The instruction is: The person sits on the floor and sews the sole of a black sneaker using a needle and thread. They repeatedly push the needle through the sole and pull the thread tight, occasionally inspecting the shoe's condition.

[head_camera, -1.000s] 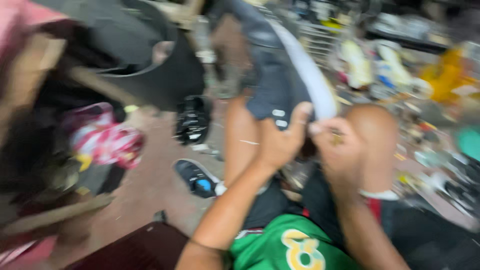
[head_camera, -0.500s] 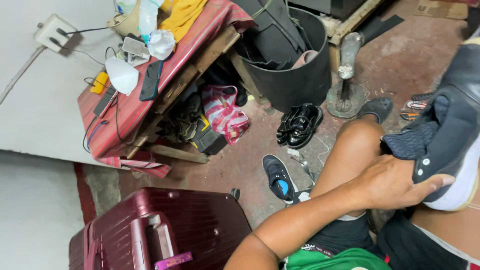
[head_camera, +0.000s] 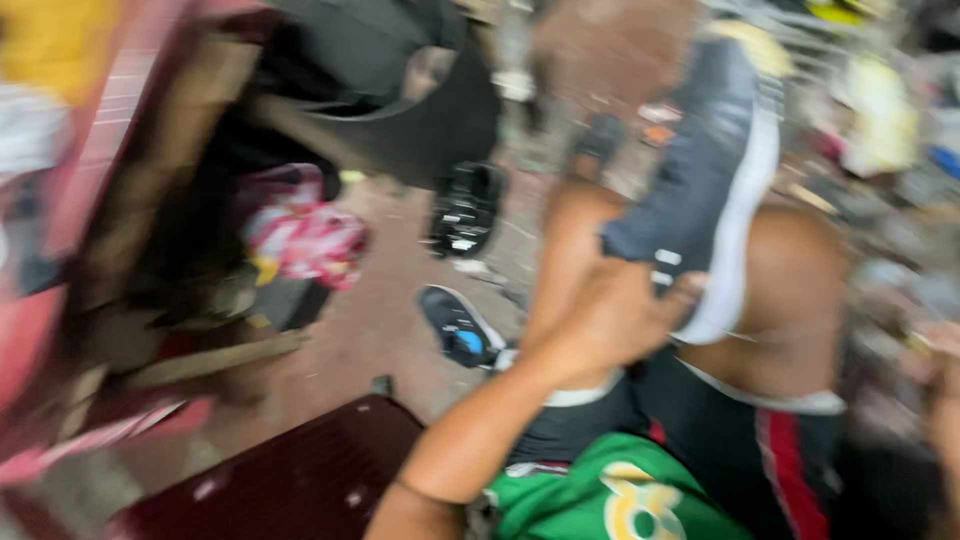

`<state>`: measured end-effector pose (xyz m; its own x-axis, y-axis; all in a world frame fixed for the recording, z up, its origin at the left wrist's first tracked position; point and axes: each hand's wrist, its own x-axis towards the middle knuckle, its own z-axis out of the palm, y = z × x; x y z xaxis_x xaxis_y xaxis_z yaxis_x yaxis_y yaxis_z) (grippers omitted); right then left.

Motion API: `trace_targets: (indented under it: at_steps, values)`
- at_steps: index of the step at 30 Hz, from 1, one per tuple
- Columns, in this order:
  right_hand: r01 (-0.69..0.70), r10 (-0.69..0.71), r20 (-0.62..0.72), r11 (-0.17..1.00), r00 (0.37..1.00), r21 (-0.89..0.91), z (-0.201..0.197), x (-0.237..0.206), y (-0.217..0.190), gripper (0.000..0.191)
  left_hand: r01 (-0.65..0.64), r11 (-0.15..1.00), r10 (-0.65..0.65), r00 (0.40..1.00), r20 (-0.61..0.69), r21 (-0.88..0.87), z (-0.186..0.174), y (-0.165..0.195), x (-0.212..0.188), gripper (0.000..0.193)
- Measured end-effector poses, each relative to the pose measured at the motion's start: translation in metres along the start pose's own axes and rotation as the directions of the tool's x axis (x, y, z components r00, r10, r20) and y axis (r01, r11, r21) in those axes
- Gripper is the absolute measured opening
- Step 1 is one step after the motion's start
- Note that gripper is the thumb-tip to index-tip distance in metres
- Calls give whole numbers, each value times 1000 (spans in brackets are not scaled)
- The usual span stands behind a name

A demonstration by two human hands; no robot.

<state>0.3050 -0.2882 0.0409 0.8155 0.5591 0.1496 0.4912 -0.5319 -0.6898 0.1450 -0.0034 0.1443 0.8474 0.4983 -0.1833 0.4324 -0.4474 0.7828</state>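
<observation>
Head view: left hand (head_camera: pixel 605 320) grip clasps the dark sneaker (head_camera: pixel 705 170) heel, shoe rising beyond it

The left hand (head_camera: pixel 610 320) is gripping the heel end of a dark sneaker with a white sole (head_camera: pixel 705 190) above the bare knees. On the floor (head_camera: pixel 370 340) a black shoe with a blue insole (head_camera: pixel 458 328) is lying near a dark red suitcase (head_camera: pixel 290 480). The right hand (head_camera: pixel 940 400) is showing blurred at the right edge.
</observation>
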Motion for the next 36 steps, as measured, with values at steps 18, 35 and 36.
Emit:
trace_targets:
  at_steps: [18,35,36]
  values:
    - [34,-90,205,964,975,264,0,5,-103,25,-131,947,147,989,33,-292,30,-12,23,23]
    - [188,-190,235,982,953,32,13,14,-120,32,-174,925,169,985,-44,-337,34,-18,11,23]
    - [192,-192,232,981,954,26,13,14,-121,31,-158,929,155,987,-35,-336,34,-18,11,23]
